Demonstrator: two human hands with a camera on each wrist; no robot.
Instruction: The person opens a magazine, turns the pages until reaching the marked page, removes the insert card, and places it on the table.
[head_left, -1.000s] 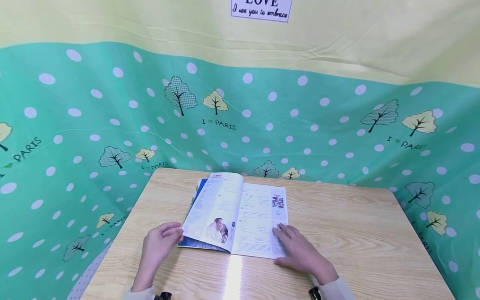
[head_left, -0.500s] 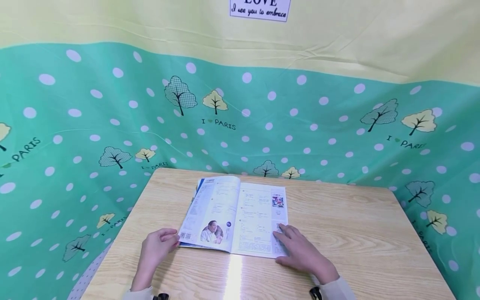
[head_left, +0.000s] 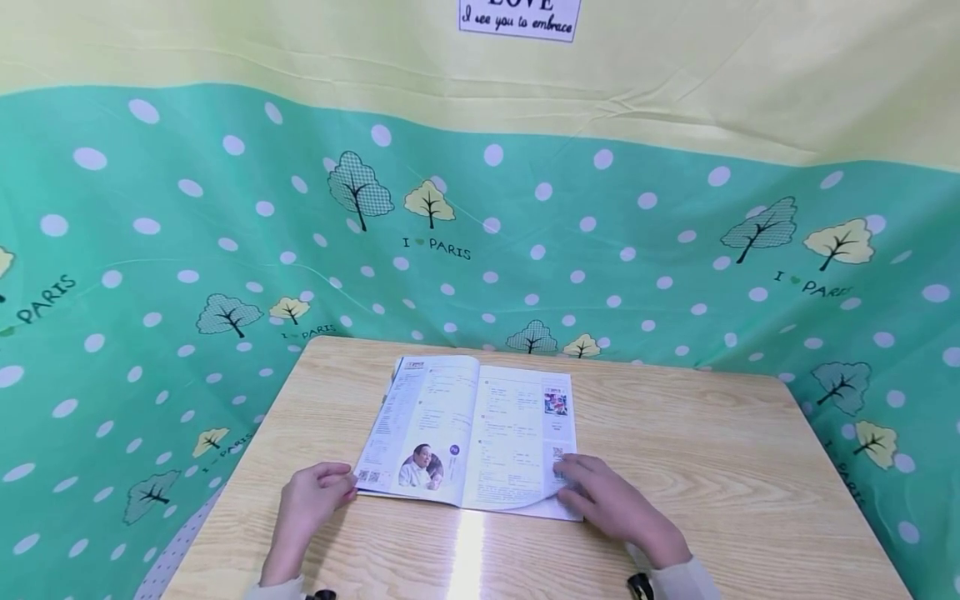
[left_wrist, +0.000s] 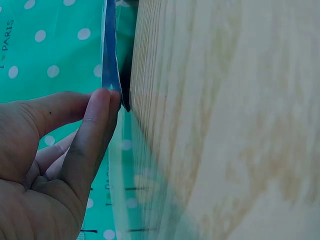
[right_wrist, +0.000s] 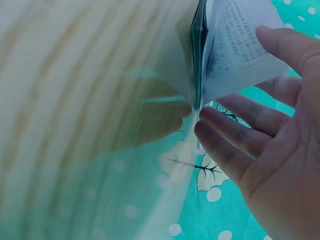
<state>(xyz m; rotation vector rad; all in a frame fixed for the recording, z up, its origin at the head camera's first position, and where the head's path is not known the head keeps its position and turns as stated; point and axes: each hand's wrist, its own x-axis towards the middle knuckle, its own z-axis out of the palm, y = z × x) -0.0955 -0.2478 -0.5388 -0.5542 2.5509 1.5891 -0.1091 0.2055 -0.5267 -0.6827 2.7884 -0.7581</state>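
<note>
An open magazine (head_left: 508, 442) lies on the wooden table, its left page showing a photo of a person and its right page mostly columns of text. At the lower left corner my left hand (head_left: 313, 500) pinches the edge between thumb and index finger. The left wrist view shows that thumb (left_wrist: 97, 107) against the thin blue-sided edge (left_wrist: 111, 45). My right hand (head_left: 618, 504) is at the lower right corner, where a single page (right_wrist: 245, 55) curls up from the stack. Its thumb is on one side of this page and the index finger behind it; the other fingers spread below.
The light wooden table (head_left: 712, 467) extends around the magazine, widest to the right. A green polka-dot curtain (head_left: 525, 242) with tree prints hangs behind the table and along both sides. Bright light reflects off the table in front of the magazine.
The left page has come down flat onto the left side, covering the blue page beneath. My left hand lowered slightly with it. My right hand has lifted the right page's lower corner.
</note>
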